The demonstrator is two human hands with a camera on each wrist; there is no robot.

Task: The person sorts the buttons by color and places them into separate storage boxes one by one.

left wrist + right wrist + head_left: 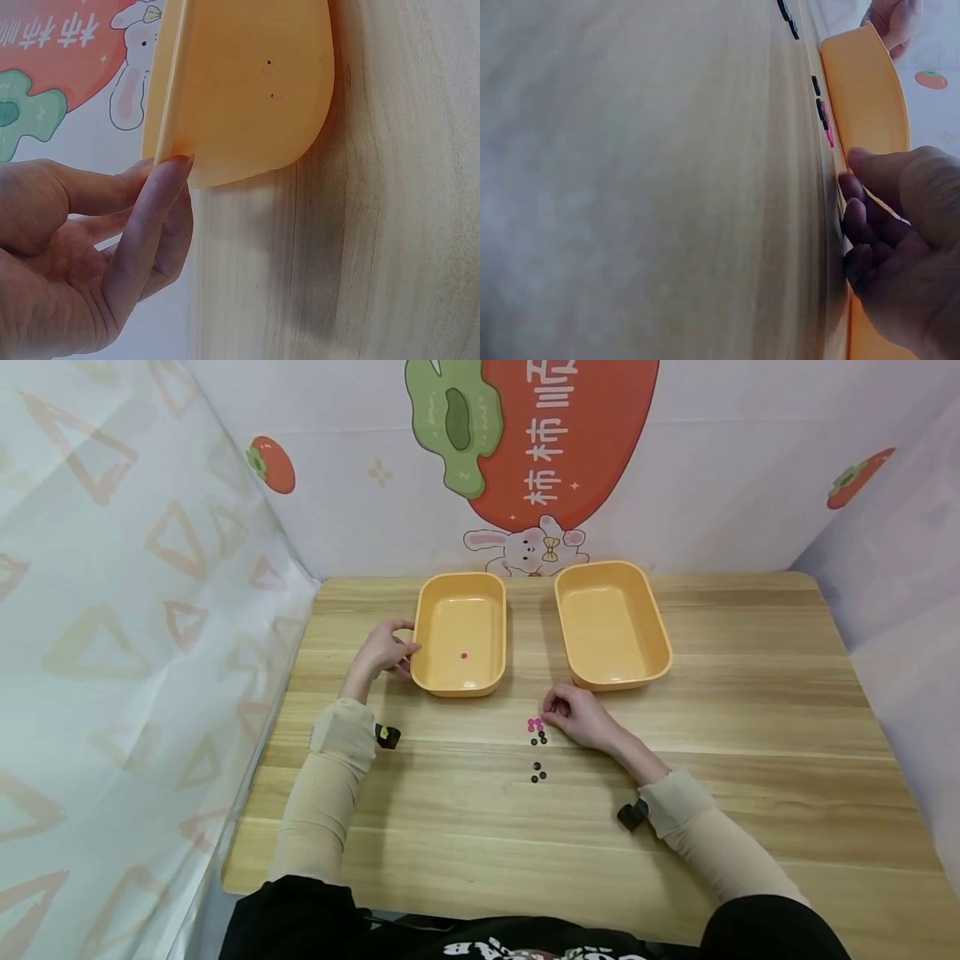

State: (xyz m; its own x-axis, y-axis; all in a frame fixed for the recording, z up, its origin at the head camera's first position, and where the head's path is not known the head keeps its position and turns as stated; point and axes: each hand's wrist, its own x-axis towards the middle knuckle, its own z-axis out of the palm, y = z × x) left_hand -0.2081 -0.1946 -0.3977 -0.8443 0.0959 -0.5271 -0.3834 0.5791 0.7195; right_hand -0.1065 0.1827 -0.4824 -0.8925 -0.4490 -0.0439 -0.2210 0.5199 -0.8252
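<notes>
My left hand (384, 647) pinches the side rim of the left yellow-orange bin (422, 681) between thumb and fingers. Inside that bin lies one small pink disc (464, 656). On the tabletop, my right hand (585, 718) is bent low beside several small pink discs (531, 727), fingertips right at them. A gap shows between its thumb and forefinger in the right wrist view, and no disc is visible there. Black discs (543, 740) lie just in front of the pink ones. Three more black discs (537, 766) form a small group closer to my body.
A second yellow-orange bin (663, 668) stands at the back, just beyond my right hand. The wooden table (465, 827) ends at a printed backdrop (337, 510) behind both bins. Each wrist carries a small black camera, the left one (387, 737) hanging inward.
</notes>
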